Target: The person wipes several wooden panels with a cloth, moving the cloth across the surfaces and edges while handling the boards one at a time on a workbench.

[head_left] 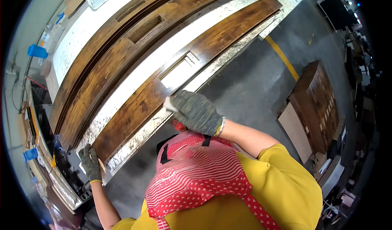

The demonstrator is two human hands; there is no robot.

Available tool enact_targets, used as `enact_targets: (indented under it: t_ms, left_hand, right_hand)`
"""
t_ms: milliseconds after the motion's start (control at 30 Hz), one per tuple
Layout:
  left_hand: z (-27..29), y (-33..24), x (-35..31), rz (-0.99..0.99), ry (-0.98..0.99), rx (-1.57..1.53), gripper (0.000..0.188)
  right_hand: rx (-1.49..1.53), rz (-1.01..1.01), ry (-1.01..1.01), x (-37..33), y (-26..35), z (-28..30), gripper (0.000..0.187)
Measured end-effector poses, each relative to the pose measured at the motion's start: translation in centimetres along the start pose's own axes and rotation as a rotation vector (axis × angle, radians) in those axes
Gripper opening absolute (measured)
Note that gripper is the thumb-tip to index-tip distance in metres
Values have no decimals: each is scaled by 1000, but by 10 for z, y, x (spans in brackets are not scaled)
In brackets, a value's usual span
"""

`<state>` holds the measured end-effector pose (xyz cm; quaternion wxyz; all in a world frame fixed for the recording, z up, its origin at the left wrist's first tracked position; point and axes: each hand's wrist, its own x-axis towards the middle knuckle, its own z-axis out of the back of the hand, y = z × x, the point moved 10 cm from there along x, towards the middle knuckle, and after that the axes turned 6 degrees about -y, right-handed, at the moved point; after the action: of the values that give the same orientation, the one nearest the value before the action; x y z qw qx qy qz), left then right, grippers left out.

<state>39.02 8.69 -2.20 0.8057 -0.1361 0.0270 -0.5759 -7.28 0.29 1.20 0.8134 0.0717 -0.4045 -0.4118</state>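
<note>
Grey-green glove on the right hand (198, 112), curled closed round a pale pad (169, 104) at the near edge of a wooden board (153, 93). Matching glove on the left hand (90, 162), fingers partly bent, right by the board's left end; cannot tell whether gripping it or just resting there. Flat along the table's (136, 83) near side, from beside the left hand to well past the right: long, narrow, brown with darker blotches, apparently glossy, with a rectangular slot (179, 68) near mid-length. Farther across the white, stained tabletop, more long brown boards (116, 56), similarly slotted.
</note>
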Motion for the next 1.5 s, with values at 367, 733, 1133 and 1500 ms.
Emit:
enact_targets:
  t_ms: [367, 733, 1133, 1500]
  left_hand:
    - [4, -9, -3, 44, -40, 166, 33]
    - [10, -16, -3, 6, -41, 124, 33]
    - [25, 50, 22, -163, 146, -410, 28]
    - [21, 73, 20, -274, 344, -29, 33]
  right_hand:
    - [-172, -74, 112, 8, -58, 19, 26]
    - [-105, -134, -32, 20, -13, 8, 23]
    - [92, -494, -221, -10, 24, -19, 32]
    - [-75, -92, -37, -1, 161, -96, 29]
